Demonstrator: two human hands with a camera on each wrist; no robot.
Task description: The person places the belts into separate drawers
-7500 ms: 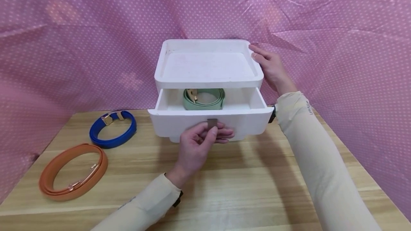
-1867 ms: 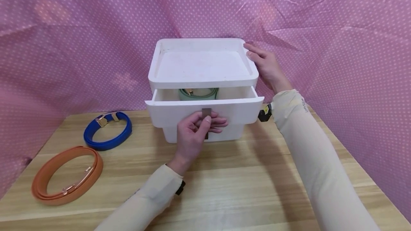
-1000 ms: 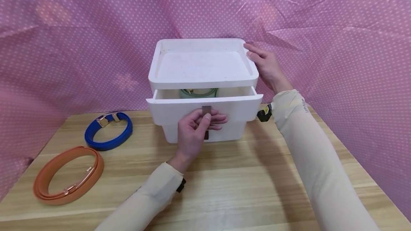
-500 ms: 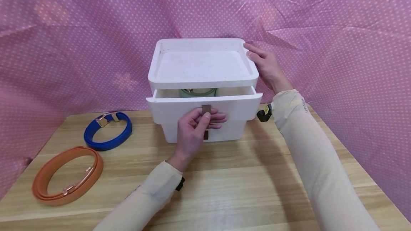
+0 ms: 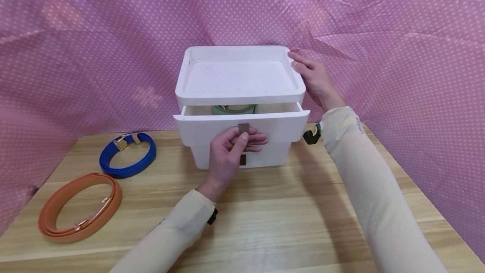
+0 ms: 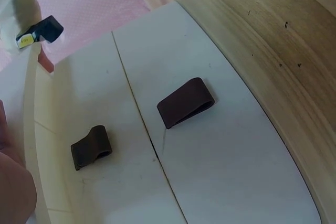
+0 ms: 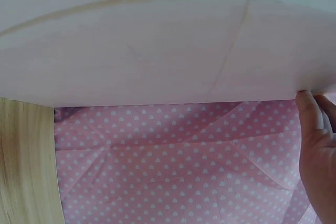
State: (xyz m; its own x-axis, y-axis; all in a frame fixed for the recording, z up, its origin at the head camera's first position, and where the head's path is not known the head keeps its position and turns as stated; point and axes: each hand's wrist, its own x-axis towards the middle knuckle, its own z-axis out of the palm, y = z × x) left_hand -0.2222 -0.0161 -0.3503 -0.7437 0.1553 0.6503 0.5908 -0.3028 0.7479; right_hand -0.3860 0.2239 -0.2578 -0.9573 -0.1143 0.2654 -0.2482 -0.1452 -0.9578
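In the head view a white drawer cabinet [image 5: 238, 77] stands at the back of the table, with its top drawer [image 5: 197, 129] partly pulled out. My left hand [image 5: 225, 155] pinches that drawer's brown pull tab [image 5: 243, 128] between thumb and fingers. A coiled green belt [image 5: 235, 110] lies inside the drawer, mostly hidden by the drawer front. My right hand [image 5: 316, 79] rests on the cabinet's right side near the back, fingertips at the top rim. The right wrist view shows its fingers [image 7: 310, 111] extended against the white side wall.
A coiled blue belt [image 5: 129, 155] with a gold buckle lies left of the cabinet, and a coiled orange belt [image 5: 79, 207] lies nearer. Two lower drawer tabs show in the left wrist view, including a dark brown tab [image 6: 185, 102]. Pink dotted cloth [image 5: 132, 20] hangs behind the wooden table [image 5: 273, 222].
Since the earliest frame the top drawer has slid partway inward with my left hand on its tab, hiding more of the green belt. Over the last half second it barely moves; my right hand stays put.
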